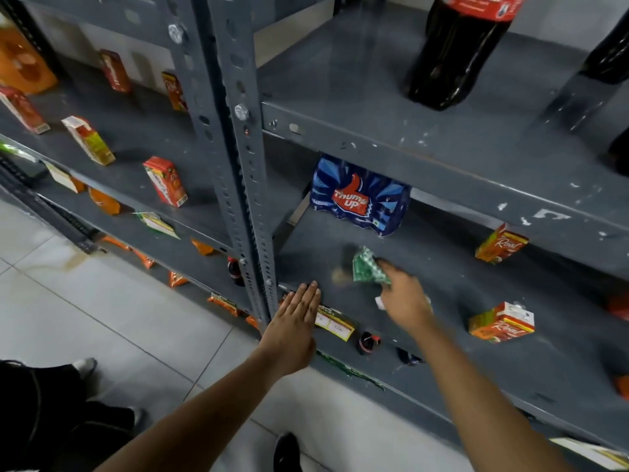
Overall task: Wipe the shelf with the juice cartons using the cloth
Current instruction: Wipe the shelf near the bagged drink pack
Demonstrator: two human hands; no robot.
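My right hand [405, 301] grips a green-and-white cloth [367, 266] and presses it onto the grey shelf [442, 294] in the right bay. Two orange juice cartons stand on that shelf: one at the back right [501, 245], one nearer the front [502, 323]. My left hand [297, 318] lies flat with fingers together on the shelf's front edge, beside the upright post [252, 199]. A small pale smudge [338, 275] sits on the shelf just left of the cloth.
A blue pack of soda bottles [360, 195] stands at the shelf's back left. A dark cola bottle [456, 52] stands on the shelf above. The left bay holds several small juice cartons [165, 181]. Price tags [335, 323] hang on the front edge. The floor is tiled.
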